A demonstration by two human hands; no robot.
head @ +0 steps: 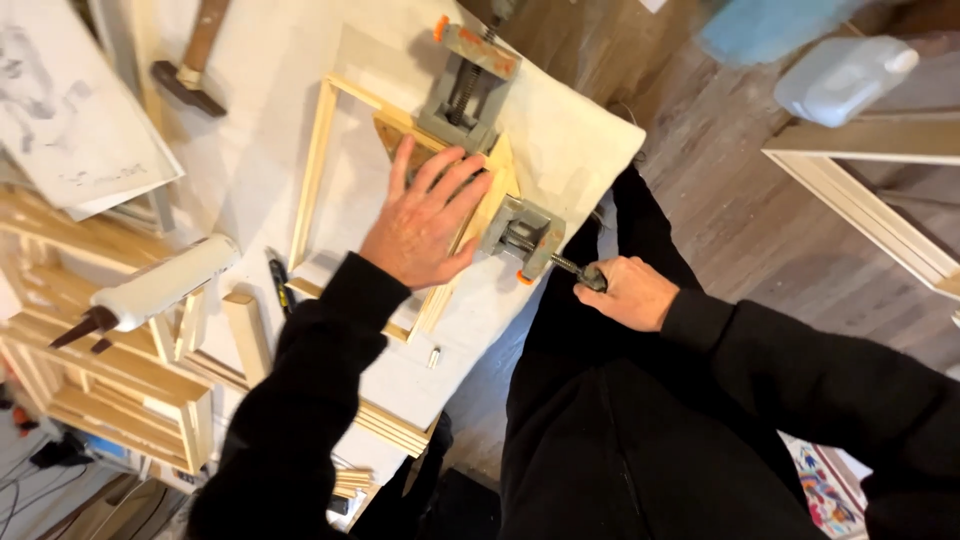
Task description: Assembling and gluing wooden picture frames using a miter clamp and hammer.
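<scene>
View: from above, down onto a white-covered tabletop (250, 130) and a wood floor.
Left hand (425, 215): one, fingers spread flat, pressed palm-down on the near right corner of the wooden frame (318, 150); nothing gripped.
Right hand (625, 292): one, closed around the screw handle (583, 272) of the nearer corner clamp (520, 235), just off the tabletop edge.
Wooden frame: one, pale bare wood, lying flat on the tabletop, open in the middle.
Corner clamps: two, grey metal with orange tips; the second corner clamp (465, 85) sits at the far side of the same frame corner, untouched.
Sleeves: two, black, with dark clothing below.
Hammer (190, 65): one, at the far left of the tabletop, well apart from both hands.
Glue bottle (150, 290): one, white with a dark nozzle, lying left of the frame.
Loose wood strip (247, 335): one short piece beside the glue bottle.
Stacked frames (110, 370): several, exact count unclear, at the left edge.
Plastic jug (840, 75): one, translucent white, on the floor at upper right.
Sketch sheet (60, 110): one, upper left corner.
</scene>
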